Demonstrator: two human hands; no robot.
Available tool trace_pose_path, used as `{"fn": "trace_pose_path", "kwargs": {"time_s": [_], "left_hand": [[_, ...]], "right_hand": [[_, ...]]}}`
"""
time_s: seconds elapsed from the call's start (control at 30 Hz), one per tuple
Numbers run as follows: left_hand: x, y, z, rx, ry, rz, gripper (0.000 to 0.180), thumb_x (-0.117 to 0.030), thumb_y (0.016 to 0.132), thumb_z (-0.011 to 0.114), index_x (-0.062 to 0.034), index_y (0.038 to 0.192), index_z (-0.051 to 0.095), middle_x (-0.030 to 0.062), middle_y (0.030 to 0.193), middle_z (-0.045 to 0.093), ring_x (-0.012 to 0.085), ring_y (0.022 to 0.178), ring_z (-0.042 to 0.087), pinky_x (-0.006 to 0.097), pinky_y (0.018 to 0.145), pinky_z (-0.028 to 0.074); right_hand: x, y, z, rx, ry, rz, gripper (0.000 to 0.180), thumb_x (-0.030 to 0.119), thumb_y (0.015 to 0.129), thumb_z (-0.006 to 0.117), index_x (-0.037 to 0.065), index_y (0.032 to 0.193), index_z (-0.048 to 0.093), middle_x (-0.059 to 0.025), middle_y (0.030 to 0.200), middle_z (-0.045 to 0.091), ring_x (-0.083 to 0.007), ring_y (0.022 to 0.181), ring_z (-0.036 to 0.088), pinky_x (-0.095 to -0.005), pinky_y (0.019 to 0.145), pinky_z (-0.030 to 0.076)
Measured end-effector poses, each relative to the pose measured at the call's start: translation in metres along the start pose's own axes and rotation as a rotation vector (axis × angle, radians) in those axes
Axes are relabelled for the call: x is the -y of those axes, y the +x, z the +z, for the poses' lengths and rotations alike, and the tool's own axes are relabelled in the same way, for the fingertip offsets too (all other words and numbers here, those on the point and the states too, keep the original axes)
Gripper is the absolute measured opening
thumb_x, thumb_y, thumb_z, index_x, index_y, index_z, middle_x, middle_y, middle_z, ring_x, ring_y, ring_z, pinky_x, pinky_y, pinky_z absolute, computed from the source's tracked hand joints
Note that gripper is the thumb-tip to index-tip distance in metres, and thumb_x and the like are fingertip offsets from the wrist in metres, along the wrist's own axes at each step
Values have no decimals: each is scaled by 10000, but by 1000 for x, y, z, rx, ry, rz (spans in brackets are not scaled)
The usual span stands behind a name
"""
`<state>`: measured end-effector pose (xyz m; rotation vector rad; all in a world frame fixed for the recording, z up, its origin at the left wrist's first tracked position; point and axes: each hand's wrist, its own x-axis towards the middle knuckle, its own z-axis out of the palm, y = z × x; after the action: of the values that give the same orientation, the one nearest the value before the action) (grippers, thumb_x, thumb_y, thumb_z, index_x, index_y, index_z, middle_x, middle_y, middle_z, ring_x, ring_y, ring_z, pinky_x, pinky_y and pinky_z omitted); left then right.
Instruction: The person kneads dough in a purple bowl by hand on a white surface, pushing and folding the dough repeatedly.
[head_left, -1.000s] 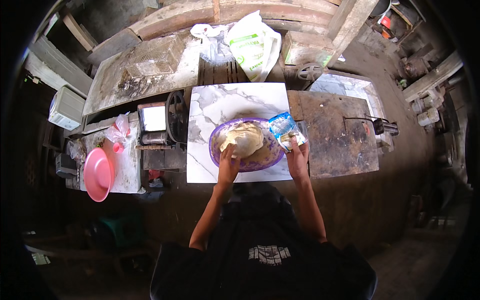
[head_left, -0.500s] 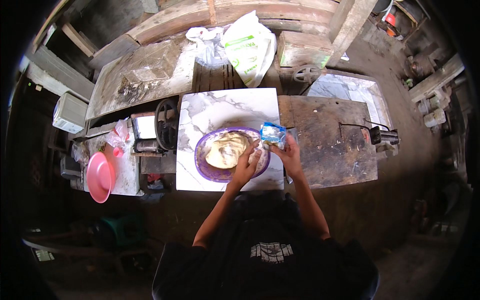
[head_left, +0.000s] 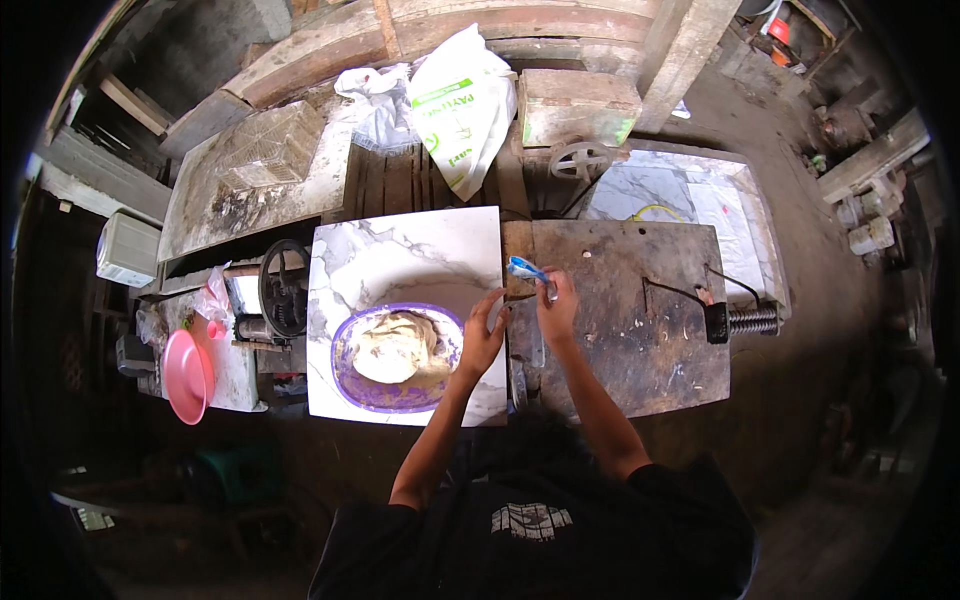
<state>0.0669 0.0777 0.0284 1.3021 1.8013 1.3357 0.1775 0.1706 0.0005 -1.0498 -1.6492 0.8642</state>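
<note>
While the small blue packet [head_left: 527, 268] is pinched in the right hand [head_left: 556, 312], its long axis is laid left-right. The left hand [head_left: 483, 338], fingers loosely spread and holding nothing, is kept just near-left of it, beside the purple bowl [head_left: 360, 392] of dough [head_left: 392, 346].

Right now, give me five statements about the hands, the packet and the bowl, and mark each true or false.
1. The right hand holds a small blue and white packet. True.
2. The purple bowl is empty. False: a pale lump of dough lies in it.
3. The bowl sits on the white marbled slab. True.
4. The packet hangs over the bowl. False: it is to the bowl's right, near the edge of the dark brown board.
5. The left hand grips the pink bowl. False: that bowl lies far to the left, untouched.
</note>
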Motion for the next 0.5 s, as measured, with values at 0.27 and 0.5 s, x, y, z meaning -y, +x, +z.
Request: {"fn": "trace_pose_path", "kwargs": {"time_s": [0.27,0.5], "left_hand": [[8,-8,-6,-60,-52,-65,348,-189,835,513,-1,1127,485,198,1123,515,342,1041,489,374,872,389],[-23,12,3,-27,65,-316,338,-260,801,587,13,999,568,185,895,621,259,866,609,323,725,471]], "right_hand": [[-13,-45,22,7,-112,-90,188,-46,702,554,8,871,491,-164,1060,464,-333,988,464,-365,793,409],[10,-45,8,184,14,-24,328,48,684,654,25,983,522,-139,1138,408,-291,1038,451,-354,843,403]]}}
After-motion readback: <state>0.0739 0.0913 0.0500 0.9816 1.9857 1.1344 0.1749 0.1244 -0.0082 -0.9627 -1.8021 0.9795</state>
